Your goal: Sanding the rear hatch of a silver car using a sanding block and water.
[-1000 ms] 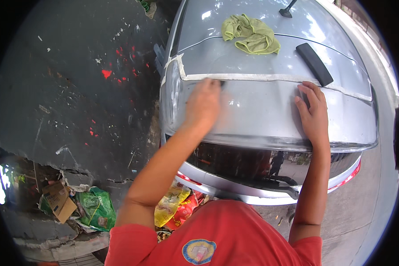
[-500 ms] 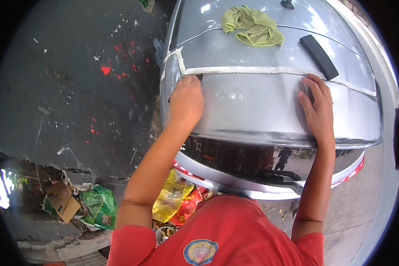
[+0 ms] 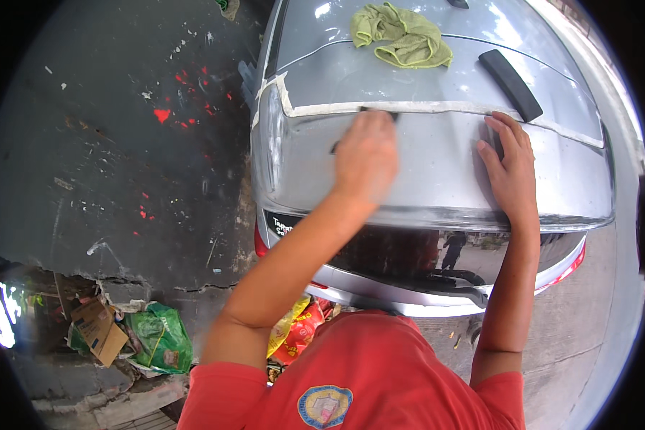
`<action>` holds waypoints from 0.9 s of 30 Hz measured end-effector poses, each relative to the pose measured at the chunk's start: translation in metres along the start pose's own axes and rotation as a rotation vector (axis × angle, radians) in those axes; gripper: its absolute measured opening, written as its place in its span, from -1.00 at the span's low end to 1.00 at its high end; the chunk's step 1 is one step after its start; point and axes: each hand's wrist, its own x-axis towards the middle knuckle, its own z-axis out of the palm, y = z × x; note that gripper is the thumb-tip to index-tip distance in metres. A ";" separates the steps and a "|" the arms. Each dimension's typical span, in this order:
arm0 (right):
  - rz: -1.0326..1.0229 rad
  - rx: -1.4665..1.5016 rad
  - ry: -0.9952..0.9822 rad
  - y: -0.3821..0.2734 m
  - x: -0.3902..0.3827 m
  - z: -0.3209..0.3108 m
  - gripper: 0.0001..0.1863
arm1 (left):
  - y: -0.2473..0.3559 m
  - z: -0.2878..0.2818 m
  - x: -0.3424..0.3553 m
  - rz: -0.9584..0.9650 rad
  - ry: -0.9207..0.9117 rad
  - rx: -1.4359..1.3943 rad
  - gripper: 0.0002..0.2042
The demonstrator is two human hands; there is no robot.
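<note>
My left hand (image 3: 368,161), a little blurred, presses a piece of black sandpaper (image 3: 387,113) flat on the silver car roof (image 3: 437,168). Only the dark edges of the sheet stick out past my fingers. White masking tape (image 3: 330,109) runs across the roof just beyond my fingertips. To the right, my right hand (image 3: 510,161) rests on the same panel with its fingers apart and nothing in them. Beyond it, across the tape line, lies a long dark sanding block (image 3: 511,84). A crumpled yellow-green cloth (image 3: 408,36) lies farther up the roof.
The rear window and its wiper (image 3: 459,285) are below the roof's near edge. A dark, paint-spattered wall (image 3: 122,143) stands close along the car's left side. Green (image 3: 163,337) and red (image 3: 301,333) bags and cardboard (image 3: 100,331) lie low at left.
My left hand has slid to the right along the tape edge with the sandpaper, away from the roof's left corner. My right hand stays in place on the panel.
</note>
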 end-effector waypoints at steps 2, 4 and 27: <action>0.000 -0.012 -0.007 0.001 -0.002 -0.002 -0.59 | 0.028 0.006 0.007 0.080 0.011 -0.037 -0.67; 0.003 -0.019 -0.011 0.005 -0.004 -0.003 -0.59 | 0.021 -0.003 0.006 0.085 -0.012 -0.151 -0.68; 0.336 0.508 -0.198 -0.002 -0.001 -0.022 -0.81 | 0.000 -0.011 0.025 0.114 -0.282 -1.134 0.06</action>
